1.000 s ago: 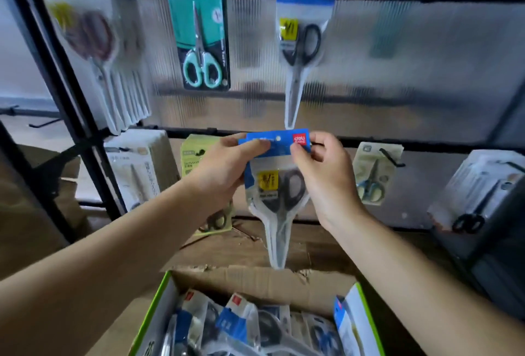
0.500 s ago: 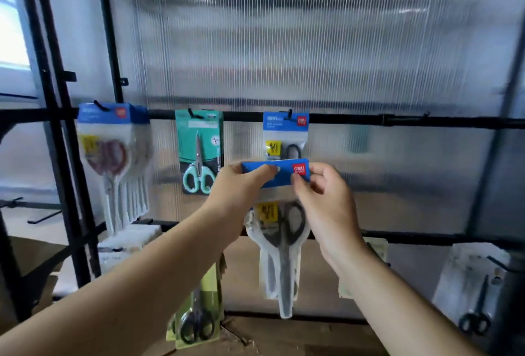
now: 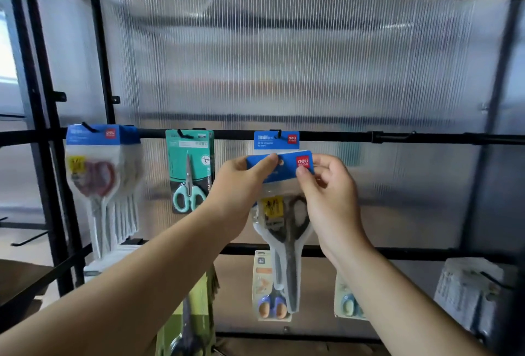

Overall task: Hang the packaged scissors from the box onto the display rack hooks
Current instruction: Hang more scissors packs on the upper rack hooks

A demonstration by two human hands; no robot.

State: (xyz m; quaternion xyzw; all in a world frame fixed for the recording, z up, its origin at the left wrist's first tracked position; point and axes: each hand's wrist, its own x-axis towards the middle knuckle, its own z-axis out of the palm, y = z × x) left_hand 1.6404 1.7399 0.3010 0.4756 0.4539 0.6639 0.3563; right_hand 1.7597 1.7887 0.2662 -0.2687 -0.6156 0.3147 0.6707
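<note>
**Hands.** The left hand (image 3: 241, 185) pinches the left end of the blue header card (image 3: 284, 166). The right hand (image 3: 326, 185) pinches the right end, its thumb just under the red logo. Both hands are closed on the card; neither touches the rack.

**Task item.** The packaged scissors (image 3: 287, 230) hang between the hands, blades down and roughly upright. The card tilts slightly, higher on the right-hand side. Gripping both ends appears meant to keep the card flat and its hang hole clear in the middle. The supply box is not in view.

**Target.** The hook (image 3: 277, 134) sits just above the hands on the black rail (image 3: 426, 138). It already carries a matching pack (image 3: 275, 141), directly behind the held card. The held card is below the hook tip and not yet threaded.

**Surroundings.**
- Beside the left hand: a teal pack (image 3: 189, 171) on its own hook.
- Further out on that side: a thick stack of red-handled packs (image 3: 102, 182).
- Below the hands: a small blue-handled pack (image 3: 264, 284) on a lower rail.
- Under the right forearm: another small pack (image 3: 348, 299).
- Behind everything: a ribbed translucent panel (image 3: 284, 71).

**Obstructions.** In my judgement the hung pack is the main obstacle, since the new card must seat in front of it. The left thumb lies close to the hole and may need to shift outward.
</note>
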